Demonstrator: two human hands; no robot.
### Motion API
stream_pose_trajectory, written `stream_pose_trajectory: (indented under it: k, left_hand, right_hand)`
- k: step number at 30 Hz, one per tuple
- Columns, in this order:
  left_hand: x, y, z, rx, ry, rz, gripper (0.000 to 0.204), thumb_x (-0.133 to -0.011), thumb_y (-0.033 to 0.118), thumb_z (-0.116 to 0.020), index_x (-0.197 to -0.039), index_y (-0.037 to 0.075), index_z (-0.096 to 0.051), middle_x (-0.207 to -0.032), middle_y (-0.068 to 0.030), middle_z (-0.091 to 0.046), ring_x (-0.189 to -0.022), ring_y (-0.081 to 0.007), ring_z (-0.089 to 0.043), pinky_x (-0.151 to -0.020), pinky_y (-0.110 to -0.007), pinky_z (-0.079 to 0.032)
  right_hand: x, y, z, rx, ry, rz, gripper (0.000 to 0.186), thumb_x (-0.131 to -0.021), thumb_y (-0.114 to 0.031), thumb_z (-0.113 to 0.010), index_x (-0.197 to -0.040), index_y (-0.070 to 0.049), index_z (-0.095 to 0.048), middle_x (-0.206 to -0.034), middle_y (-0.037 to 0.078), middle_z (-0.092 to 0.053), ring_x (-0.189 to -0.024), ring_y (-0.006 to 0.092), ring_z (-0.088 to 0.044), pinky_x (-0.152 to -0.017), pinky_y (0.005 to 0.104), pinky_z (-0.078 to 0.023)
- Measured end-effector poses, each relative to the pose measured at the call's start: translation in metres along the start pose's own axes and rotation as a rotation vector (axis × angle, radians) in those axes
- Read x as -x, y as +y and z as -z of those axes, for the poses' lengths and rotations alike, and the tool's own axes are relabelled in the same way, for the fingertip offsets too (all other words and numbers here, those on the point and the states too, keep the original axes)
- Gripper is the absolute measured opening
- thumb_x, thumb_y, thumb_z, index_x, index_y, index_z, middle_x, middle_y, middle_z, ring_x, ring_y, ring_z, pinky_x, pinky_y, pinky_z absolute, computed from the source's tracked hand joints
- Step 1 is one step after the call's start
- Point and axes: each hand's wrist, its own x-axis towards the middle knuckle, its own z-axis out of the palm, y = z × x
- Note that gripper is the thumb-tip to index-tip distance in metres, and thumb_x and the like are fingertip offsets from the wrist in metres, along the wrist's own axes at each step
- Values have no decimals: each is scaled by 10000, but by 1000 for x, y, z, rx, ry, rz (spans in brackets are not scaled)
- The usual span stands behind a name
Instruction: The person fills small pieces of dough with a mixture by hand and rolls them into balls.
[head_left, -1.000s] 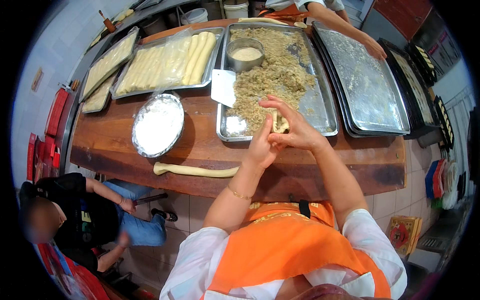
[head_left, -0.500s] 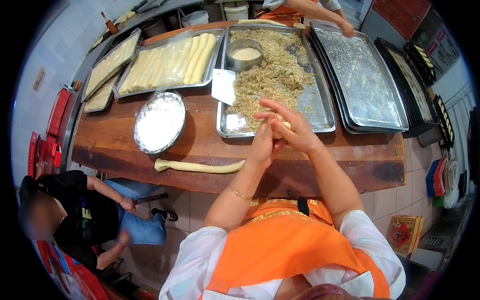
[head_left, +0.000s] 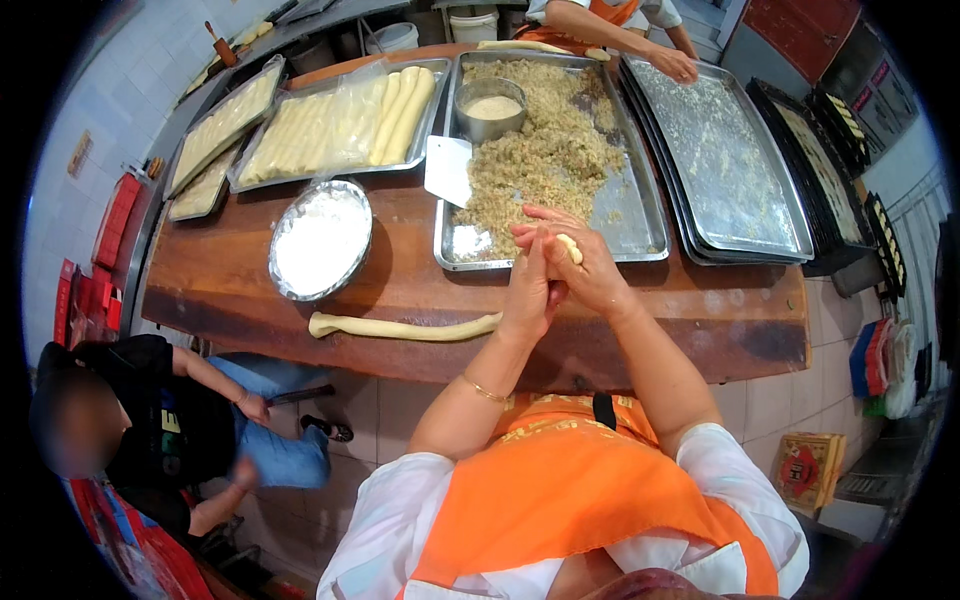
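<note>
My left hand [head_left: 531, 284] and my right hand [head_left: 592, 268] press together over the near edge of the filling tray, closed around a small pale piece of dough [head_left: 571, 248]. Only a bit of that dough shows beside my right thumb; the rest is hidden by the palms. A long dough rope [head_left: 400, 328] lies on the wooden table left of my wrists. Crumbly brown filling [head_left: 545, 165] covers much of the metal tray [head_left: 640, 225] beyond my hands. In that tray stand a round metal bowl [head_left: 490, 127] with pale contents and a white scraper [head_left: 448, 170].
A foil-lined bowl of white flour [head_left: 320, 240] stands on the left. Behind it are trays of dough logs [head_left: 400, 115] under plastic. Stacked metal trays [head_left: 740, 160] stand at right, with a co-worker's hand [head_left: 675, 64] above them. Another person [head_left: 150, 430] sits at lower left.
My hands stay together, the fingers shifting slightly around the dough. The co-worker's hand at the far side has moved a little left over the stacked trays.
</note>
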Motion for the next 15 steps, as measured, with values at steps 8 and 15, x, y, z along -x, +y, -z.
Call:
stream_pose_trajectory:
  k: [8,15]
  left_hand:
    - [9,9,3,-24,-208,-12,480,-1031,564,-429,-1255,150,-521,-949,32,-588,-678,-52,-514,-497,-190,-363]
    - [8,7,5,-217,-227,51,453,-1050,516,-422,-1302,144,-476,-923,29,-556,-636,-55,-461,-492,-189,-325]
  right_hand:
    - [-1,-7,-6,10,276,-35,565,-1030,-534,-411,-1078,-77,-739,-1219,115,-701,-1287,321,-557,-1166,480,-295]
    - [5,-1,16,-182,-78,-207,626,-1022,-578,-403,-1135,-63,-739,-1323,150,-639,-1444,320,-367,-1192,479,-240]
